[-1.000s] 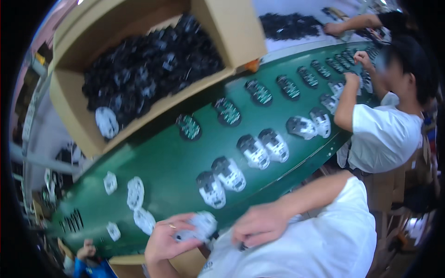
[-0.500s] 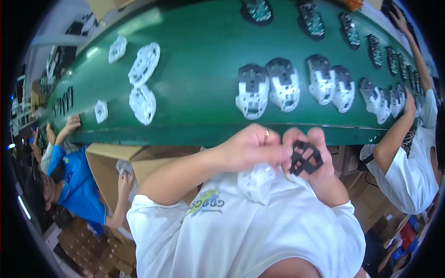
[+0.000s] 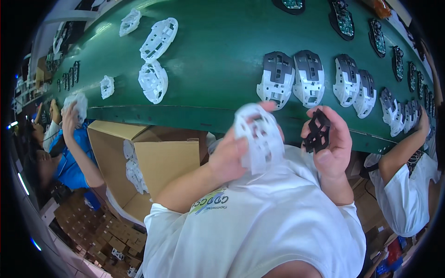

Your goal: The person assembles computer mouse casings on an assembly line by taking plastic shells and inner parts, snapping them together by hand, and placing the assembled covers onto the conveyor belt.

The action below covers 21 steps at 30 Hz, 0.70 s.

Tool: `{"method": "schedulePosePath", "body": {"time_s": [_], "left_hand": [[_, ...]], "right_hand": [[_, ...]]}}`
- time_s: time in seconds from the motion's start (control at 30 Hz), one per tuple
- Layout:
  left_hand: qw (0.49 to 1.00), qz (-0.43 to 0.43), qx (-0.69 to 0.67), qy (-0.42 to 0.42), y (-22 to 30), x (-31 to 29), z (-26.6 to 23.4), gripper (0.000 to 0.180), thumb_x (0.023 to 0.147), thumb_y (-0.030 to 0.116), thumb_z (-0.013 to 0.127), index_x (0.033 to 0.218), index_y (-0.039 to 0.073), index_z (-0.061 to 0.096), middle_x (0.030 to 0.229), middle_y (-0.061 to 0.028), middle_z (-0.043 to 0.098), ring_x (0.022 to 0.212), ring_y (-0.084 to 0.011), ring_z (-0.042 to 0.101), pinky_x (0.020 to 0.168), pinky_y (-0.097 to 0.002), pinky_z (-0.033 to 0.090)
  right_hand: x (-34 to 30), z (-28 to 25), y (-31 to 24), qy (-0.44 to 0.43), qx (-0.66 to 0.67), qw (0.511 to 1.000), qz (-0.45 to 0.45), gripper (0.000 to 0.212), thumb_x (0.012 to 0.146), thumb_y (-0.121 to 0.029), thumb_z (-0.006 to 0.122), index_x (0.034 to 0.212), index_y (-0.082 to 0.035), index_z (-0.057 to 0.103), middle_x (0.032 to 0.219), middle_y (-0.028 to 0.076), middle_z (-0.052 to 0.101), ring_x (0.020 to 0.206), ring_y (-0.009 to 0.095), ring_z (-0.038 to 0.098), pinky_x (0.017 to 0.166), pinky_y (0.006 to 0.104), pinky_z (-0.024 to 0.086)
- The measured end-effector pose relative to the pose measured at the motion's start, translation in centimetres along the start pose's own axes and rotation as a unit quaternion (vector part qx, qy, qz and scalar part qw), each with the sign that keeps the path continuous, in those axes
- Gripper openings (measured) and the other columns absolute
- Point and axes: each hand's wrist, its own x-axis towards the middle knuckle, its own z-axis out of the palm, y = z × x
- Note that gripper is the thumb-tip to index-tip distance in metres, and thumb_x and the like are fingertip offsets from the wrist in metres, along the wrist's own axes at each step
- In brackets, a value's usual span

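Note:
My left hand (image 3: 226, 157) grips a white plastic mouse shell (image 3: 260, 144) with cut-outs, raised before my chest and slightly blurred. To its right, my right hand (image 3: 337, 150) holds a small black plastic frame (image 3: 318, 131) with several openings between thumb and fingers. The two parts are apart. Just beyond my hands, grey-and-white mouse shells (image 3: 309, 76) lie in a row on the green work surface (image 3: 218, 69). Farther left on it rest two white shells touching each other, the nearer one (image 3: 153, 81) and the farther one (image 3: 160, 39).
Below the surface's edge at left stands an open cardboard box (image 3: 169, 162) with white shells inside. Black mouse bases with green circuit boards (image 3: 343, 21) line the far right. A co-worker in blue (image 3: 74, 153) lifts a white part at left; another in white (image 3: 408, 199) works at right.
My hands have moved apart. The white shell has come up in my left hand, and the black frame is turned more upright in my right. The co-worker at left has raised a white part.

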Motion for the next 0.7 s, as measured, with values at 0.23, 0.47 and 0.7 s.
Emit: {"method": "schedulePosePath", "body": {"time_s": [0.23,0.47,0.7], "left_hand": [[0.719,0.464,0.479,-0.197,-2.1,2.9,0.0,0.040,0.085,0.016,0.072,0.122,0.012,0.058,0.144,-0.0348,0.051,0.136,-0.0570,0.045,0.114,-0.0661,0.031],[0.774,0.511,0.346,-0.143,-3.4,4.4,-0.1,0.070,0.093,0.029,0.071,0.148,0.003,0.035,0.146,-0.0274,0.051,0.148,-0.0409,0.033,0.121,-0.0554,0.024],[0.962,0.164,0.216,0.025,-0.1,3.4,1.7,0.095,0.092,0.026,0.071,0.164,0.005,0.012,0.156,-0.0153,0.040,0.141,-0.0266,0.046,0.119,-0.0433,0.035]], "right_hand": [[1.2,5.0,1.2,0.124,0.329,0.925,0.146,0.055,0.108,-0.026,0.053,0.157,-0.010,0.033,0.137,0.012,0.055,0.113,0.025,0.064,0.093,0.0480,0.059],[3.3,7.4,2.1,0.151,0.144,0.957,-0.202,0.071,0.100,-0.014,0.066,0.157,0.000,0.027,0.153,0.017,0.040,0.112,0.024,0.060,0.093,0.0428,0.058],[6.4,4.1,2.0,0.050,-0.185,0.921,-0.339,0.069,0.085,-0.002,0.080,0.145,0.007,0.047,0.148,0.025,0.044,0.128,0.033,0.057,0.105,0.0384,0.049]]}}
